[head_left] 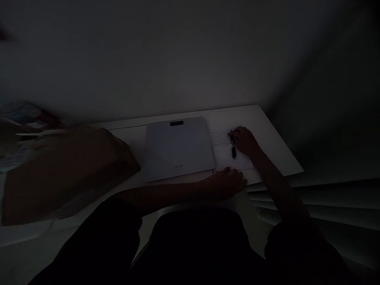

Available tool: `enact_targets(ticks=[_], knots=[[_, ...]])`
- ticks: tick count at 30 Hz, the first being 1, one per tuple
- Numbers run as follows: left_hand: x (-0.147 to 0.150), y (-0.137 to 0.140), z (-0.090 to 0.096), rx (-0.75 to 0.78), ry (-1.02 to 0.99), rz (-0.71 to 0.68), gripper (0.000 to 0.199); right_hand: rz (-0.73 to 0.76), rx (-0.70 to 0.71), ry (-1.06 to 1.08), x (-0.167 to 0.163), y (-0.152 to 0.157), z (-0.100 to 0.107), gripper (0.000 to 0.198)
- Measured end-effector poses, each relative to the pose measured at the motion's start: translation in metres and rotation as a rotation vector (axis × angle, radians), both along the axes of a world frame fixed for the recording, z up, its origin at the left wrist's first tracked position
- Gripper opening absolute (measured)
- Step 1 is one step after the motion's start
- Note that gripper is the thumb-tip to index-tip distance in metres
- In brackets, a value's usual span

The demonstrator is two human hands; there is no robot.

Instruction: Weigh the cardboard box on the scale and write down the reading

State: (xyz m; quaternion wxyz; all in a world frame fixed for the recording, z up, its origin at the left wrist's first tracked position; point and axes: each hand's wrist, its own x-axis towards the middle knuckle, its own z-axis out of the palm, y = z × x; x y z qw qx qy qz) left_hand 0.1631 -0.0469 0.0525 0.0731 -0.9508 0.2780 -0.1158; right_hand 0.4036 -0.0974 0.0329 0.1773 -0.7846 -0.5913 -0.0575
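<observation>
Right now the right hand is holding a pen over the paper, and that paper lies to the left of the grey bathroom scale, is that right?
Not quite. The right hand does hold the pen over the paper, but the head view shows the paper lying to the right of the grey scale, not the left.

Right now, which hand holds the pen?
The right hand, resting on the printed paper, holds the dark pen. The left hand lies empty on the table edge below that paper.
</observation>
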Motion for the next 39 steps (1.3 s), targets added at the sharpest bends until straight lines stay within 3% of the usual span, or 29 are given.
enact_targets(ticks=[10, 18, 23, 30, 35, 39], knots=[[-0.051, 0.020, 0.016, 0.071, -0.036, 0.052, 0.039, -0.033, 0.110, 0.033, 0.007, -0.001, -0.007, 0.043], [-0.116, 0.048, 0.010, -0.008, -0.046, 0.246, 0.040, -0.019, 0.181, 0.026, 0.004, -0.002, 0.001, 0.053], [-0.160, 0.063, 0.006, -0.134, -0.268, 0.410, 0.033, 0.005, 0.271, 0.016, -0.004, 0.000, 0.013, 0.055], [-0.216, 0.090, -0.001, -0.112, -0.461, 0.636, 0.035, 0.122, 0.289, 0.090, -0.051, 0.026, 0.043, 0.053], [-0.252, 0.102, 0.002, -0.067, -0.612, 0.827, 0.034, 0.337, 0.296, 0.170, -0.101, 0.062, 0.056, 0.051], [-0.281, 0.114, 0.005, -0.030, -0.825, 0.900, 0.039, 0.484, 0.253, 0.258, -0.144, 0.093, 0.066, 0.046]])
